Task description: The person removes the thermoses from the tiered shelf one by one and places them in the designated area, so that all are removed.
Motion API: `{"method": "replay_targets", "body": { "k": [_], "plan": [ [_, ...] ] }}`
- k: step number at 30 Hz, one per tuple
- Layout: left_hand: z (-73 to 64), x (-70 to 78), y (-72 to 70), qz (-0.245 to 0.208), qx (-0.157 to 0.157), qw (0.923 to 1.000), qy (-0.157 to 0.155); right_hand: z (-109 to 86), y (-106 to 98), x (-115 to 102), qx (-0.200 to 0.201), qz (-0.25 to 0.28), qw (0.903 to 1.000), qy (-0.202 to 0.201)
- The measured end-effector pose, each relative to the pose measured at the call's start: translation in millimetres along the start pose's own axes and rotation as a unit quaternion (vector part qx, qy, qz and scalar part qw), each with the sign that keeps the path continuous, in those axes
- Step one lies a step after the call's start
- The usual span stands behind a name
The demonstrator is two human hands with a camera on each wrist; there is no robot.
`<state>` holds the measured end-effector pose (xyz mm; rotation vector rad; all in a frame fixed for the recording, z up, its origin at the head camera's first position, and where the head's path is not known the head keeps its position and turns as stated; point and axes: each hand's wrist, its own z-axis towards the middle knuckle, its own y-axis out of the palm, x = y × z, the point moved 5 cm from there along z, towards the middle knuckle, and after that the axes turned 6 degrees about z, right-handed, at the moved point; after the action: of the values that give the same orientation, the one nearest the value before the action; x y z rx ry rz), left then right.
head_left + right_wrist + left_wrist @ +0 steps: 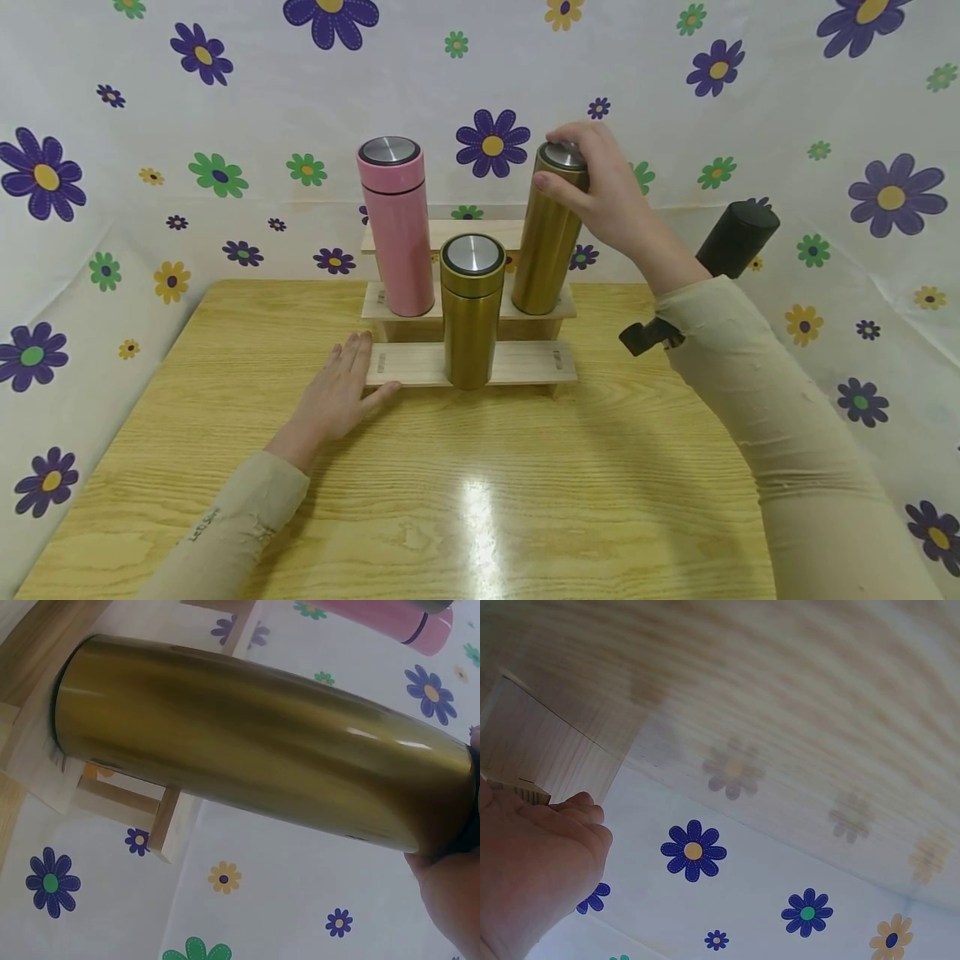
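Observation:
A gold thermos flask stands on the right of the rack's middle step, and my right hand grips it round the top, thumb in front. The right wrist view shows the flask's body with its base at the step. My left hand lies by the left end of the stepped wooden rack, its outstretched fingers touching the lowest step's end. A second gold flask with a steel-topped lid stands mid-way along that lowest step. On the middle step's left is a pink flask.
The rack stands near the back of a wood-grain table. Behind hangs a white cloth printed with flowers. A black camera mount sticks out at my right wrist.

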<state>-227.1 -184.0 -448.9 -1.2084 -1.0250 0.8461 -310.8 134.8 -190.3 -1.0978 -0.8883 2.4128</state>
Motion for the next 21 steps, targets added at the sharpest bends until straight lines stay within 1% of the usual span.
{"method": "replay_targets", "body": {
  "k": [3, 7, 9, 11, 16, 21],
  "plan": [
    [0.5, 0.1, 0.5, 0.002, 0.002, 1.0, 0.001, -3.5, -4.3, -0.8, 0.018, 0.005, 0.9997, -0.013],
    [0.3, 0.0, 1.0, -0.002, 0.003, 1.0, 0.0, -10.0, -13.4, -0.6, 0.054, -0.013, 0.9979, -0.035],
    [-0.1, 0.0, 0.8, -0.004, 0.004, 1.0, 0.0, -13.7, -19.6, 0.5, 0.07, -0.022, 0.9967, -0.033],
    [-0.2, 0.0, 0.9, -0.006, 0.003, 1.0, 0.0, -17.5, -26.7, 2.4, 0.082, -0.023, 0.9962, -0.017],
    [-0.1, 0.0, 1.2, -0.004, -0.004, 1.0, -0.001, -27.3, -44.7, 11.0, 0.1, -0.014, 0.9939, 0.044],
    [0.1, -0.1, 0.5, -0.006, -0.007, 1.0, -0.003, -35.8, -58.7, 25.8, 0.119, -0.029, 0.9895, 0.076]
  ]
}}
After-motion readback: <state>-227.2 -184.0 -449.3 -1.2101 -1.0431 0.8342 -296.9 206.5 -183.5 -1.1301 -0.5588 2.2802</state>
